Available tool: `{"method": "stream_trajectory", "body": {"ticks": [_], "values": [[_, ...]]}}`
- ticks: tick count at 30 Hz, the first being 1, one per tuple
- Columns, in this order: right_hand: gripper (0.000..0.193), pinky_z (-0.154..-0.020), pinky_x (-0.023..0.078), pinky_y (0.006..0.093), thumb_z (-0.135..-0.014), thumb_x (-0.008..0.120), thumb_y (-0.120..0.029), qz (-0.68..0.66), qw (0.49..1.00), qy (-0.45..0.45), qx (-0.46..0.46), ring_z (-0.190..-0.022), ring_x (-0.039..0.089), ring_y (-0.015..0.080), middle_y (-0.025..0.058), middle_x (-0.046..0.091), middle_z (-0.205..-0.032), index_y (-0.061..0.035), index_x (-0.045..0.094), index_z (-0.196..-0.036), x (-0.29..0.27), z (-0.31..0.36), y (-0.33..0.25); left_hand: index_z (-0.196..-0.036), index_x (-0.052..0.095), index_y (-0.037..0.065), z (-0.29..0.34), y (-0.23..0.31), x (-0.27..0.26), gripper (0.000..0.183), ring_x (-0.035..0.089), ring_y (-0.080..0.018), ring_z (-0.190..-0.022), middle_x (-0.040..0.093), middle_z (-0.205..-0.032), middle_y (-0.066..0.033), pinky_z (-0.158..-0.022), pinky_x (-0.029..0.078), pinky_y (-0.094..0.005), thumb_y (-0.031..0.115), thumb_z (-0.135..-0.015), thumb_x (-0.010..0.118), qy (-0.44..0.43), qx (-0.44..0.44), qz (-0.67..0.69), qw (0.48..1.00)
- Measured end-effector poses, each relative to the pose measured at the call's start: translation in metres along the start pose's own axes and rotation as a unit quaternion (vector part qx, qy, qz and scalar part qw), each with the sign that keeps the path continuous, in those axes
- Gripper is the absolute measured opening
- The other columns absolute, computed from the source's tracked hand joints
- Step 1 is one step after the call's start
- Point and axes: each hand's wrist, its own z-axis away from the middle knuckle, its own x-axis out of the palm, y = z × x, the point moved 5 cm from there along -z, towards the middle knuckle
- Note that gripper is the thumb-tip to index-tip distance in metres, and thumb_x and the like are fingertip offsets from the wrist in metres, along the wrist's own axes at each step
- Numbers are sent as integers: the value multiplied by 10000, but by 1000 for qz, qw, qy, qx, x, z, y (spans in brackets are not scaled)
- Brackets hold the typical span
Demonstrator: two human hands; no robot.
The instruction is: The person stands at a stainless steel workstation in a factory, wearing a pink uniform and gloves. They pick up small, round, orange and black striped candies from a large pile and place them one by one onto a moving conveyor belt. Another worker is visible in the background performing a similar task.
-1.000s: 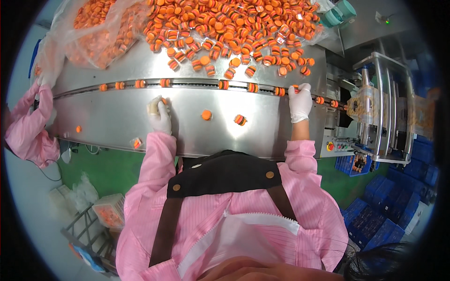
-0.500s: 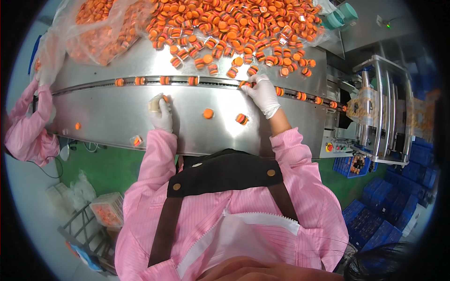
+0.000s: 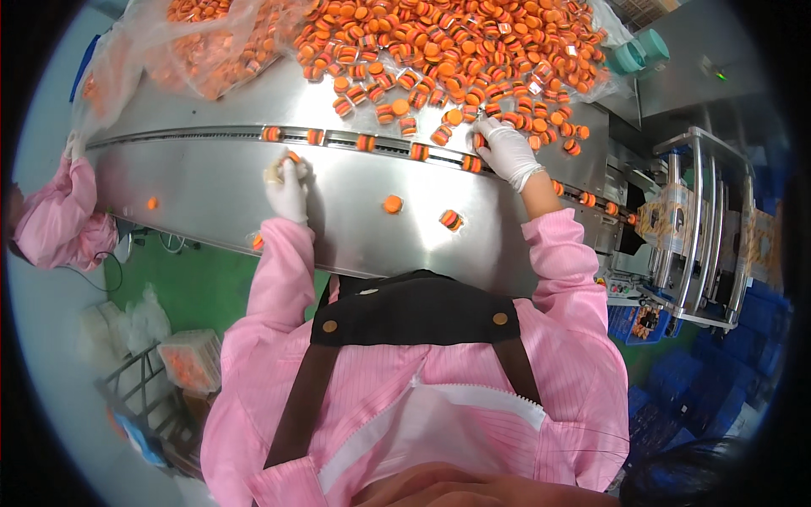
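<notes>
My left hand [image 3: 289, 190], in a white glove, is closed just on the near side of the narrow conveyor channel [image 3: 215, 136]. A bit of an orange burger-shaped candy [image 3: 293, 157] shows at its fingertips. Over the channel at right, my gloved right hand [image 3: 509, 155] has its fingers bent around another orange burger-shaped candy, partly hidden. Close to it, a layered candy [image 3: 472, 162] sits in the channel, and several more are spaced along it. On the near side, an orange candy [image 3: 393, 204] and a layered candy [image 3: 451, 220] lie loose on the steel table.
Across the channel spreads a large heap of candies [image 3: 439, 59], beside a clear plastic bag [image 3: 215, 59] of more. A wrapping machine with metal rollers [image 3: 697, 228] stands at right. Another person in a pink sleeve [image 3: 68, 207] works at far left. Blue crates [image 3: 718, 355] stand lower right.
My right hand has moved from the channel slightly right and toward the heap's edge. The candies in the channel have shifted right. My left hand stays closed near the channel. The whole view has turned slightly.
</notes>
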Motion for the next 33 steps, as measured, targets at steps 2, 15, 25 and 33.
{"method": "stream_trajectory", "body": {"ticks": [2, 15, 25, 33], "values": [[298, -858, 481, 435, -819, 627, -147, -52, 998, 31, 24, -975, 591, 353, 162, 592, -1082, -59, 565, -1097, 2, 4, 8, -1136, 580, -4, -20, 26, -5, 209, 560, -91, -601, 611, -813, -55, -529, 462, -212, 89, -963, 507, 31, 6, -52, 998], [276, -610, 470, 202, -838, 707, -84, -442, 879, 138, 113, -684, 563, 42, 22, 659, -856, -28, 516, -1029, 27, 103, -36, -1077, 611, 11, -125, 25, -1, 395, 631, -239, -731, 657, -887, -112, -696, 516, -348, 270, -809, 740, -49, 101, -582, 805], [296, -605, 482, 204, -803, 726, -66, -452, 861, 218, 79, -671, 566, 47, 29, 666, -871, -19, 539, -1028, 82, 135, -30, -900, 569, 38, -70, 34, 127, 335, 615, -337, -774, 609, -824, -173, -726, 487, -424, 288, -762, 744, -282, 243, -537, 757], [290, -608, 497, 225, -787, 738, -70, -403, 887, 219, 63, -665, 590, 70, 45, 676, -882, -24, 553, -1006, 71, 134, -36, -854, 537, 66, -73, 49, 59, 350, 635, -328, -703, 646, -807, -143, -679, 496, -438, 316, -751, 759, -67, 172, -550, 814]]}}
